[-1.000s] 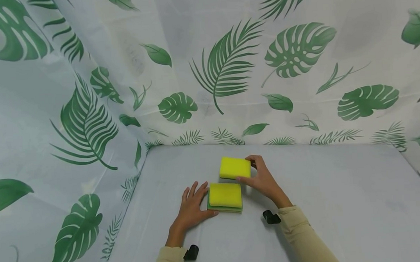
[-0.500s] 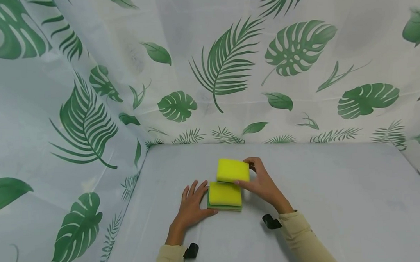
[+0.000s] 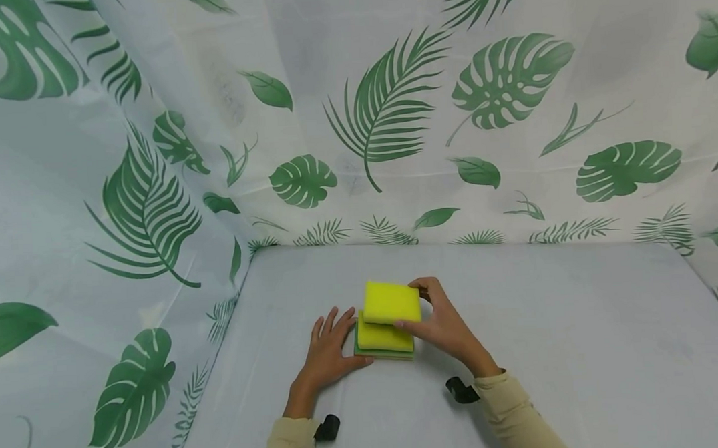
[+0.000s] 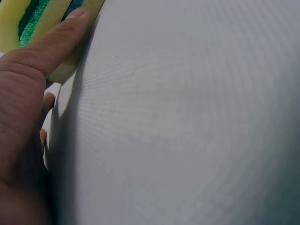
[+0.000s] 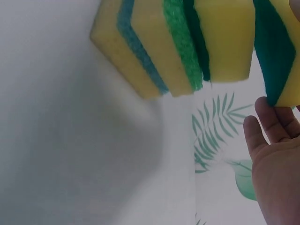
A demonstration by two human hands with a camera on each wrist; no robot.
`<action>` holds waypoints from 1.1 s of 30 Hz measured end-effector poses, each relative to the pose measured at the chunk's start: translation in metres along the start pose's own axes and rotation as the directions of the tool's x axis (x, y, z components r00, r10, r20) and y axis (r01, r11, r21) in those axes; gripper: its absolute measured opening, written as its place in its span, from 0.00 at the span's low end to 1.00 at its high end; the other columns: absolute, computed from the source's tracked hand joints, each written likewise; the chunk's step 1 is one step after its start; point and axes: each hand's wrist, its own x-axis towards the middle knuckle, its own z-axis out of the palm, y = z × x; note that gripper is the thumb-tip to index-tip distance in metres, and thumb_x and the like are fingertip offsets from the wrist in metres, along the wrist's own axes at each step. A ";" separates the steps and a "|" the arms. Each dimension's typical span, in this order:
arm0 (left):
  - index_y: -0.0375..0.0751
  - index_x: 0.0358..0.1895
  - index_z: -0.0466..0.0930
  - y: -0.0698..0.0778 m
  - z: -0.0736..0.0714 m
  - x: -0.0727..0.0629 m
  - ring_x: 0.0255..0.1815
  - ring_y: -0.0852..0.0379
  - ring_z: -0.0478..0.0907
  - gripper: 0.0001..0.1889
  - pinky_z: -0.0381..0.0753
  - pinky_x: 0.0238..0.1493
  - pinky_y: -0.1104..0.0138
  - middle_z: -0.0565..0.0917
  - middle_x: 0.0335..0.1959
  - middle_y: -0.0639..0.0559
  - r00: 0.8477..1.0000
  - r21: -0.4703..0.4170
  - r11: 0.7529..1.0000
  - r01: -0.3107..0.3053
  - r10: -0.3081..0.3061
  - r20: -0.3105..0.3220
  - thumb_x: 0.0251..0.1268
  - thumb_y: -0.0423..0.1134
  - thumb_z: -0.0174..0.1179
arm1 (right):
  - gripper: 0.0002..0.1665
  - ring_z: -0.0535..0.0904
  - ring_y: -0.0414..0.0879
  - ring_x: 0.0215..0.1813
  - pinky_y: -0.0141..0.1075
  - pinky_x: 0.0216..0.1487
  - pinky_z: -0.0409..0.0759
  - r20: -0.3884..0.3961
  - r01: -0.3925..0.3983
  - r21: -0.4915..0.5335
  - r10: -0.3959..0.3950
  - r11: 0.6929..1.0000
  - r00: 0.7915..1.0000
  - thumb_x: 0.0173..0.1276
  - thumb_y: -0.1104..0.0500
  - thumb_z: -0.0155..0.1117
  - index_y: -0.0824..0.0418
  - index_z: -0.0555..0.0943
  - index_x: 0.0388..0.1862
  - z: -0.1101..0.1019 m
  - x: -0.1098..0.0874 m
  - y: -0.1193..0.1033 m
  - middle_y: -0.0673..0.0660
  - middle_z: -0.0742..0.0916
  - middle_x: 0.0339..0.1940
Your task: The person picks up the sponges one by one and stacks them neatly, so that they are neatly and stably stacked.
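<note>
A stack of sponges [image 3: 385, 339] lies on the table, its top one yellow with a dark green scouring layer. Cream sponges with blue and bright green layers lie lower, as the right wrist view shows. Over the stack my right hand [image 3: 450, 327] holds another yellow sponge [image 3: 391, 303] between thumb and fingers. That sponge's dark green layer [image 5: 274, 51] faces down, with a gap above the stack. My left hand [image 3: 328, 355] rests at the stack's left side, fingers spread and mostly straight. In the left wrist view its thumb [image 4: 56, 44] touches the stack's side.
A pale cloth-covered table [image 3: 580, 334] spreads around the hands. A white curtain with green leaf prints [image 3: 384, 116] stands behind it, and another stretch runs along the left. Small black wrist cameras [image 3: 328, 428] sit by both sleeves.
My right hand has brought the held sponge toward me and slightly left, from behind the stack to over it. The left hand and the stack stay in place.
</note>
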 end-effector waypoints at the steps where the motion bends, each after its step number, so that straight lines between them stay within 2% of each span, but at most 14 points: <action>1: 0.42 0.79 0.72 0.000 0.000 0.000 0.88 0.42 0.45 0.47 0.35 0.85 0.43 0.64 0.85 0.50 1.000 0.004 1.000 0.001 -0.001 0.001 0.61 0.62 0.75 | 0.48 0.69 0.65 0.76 0.65 0.79 0.62 -0.001 0.004 0.005 -0.004 1.000 1.000 0.63 0.49 0.84 0.61 0.65 0.72 0.001 -0.001 -0.001 0.63 0.74 0.70; 16: 0.43 0.79 0.71 0.002 -0.002 0.000 0.88 0.42 0.45 0.47 0.35 0.84 0.42 0.64 0.85 0.51 1.000 -0.001 1.000 0.016 -0.016 -0.007 0.61 0.61 0.76 | 0.47 0.71 0.64 0.74 0.67 0.76 0.65 0.000 0.065 -0.017 -0.065 0.998 0.998 0.62 0.51 0.84 0.61 0.66 0.71 0.013 -0.015 -0.006 0.62 0.75 0.69; 33: 0.40 0.79 0.71 -0.001 0.003 -0.001 0.88 0.42 0.46 0.48 0.37 0.85 0.43 0.65 0.84 0.50 1.000 0.018 1.000 0.013 -0.013 -0.012 0.59 0.61 0.77 | 0.47 0.72 0.62 0.74 0.68 0.75 0.67 0.003 0.060 0.003 -0.060 0.998 0.998 0.63 0.50 0.85 0.60 0.67 0.71 0.019 -0.023 0.002 0.60 0.75 0.69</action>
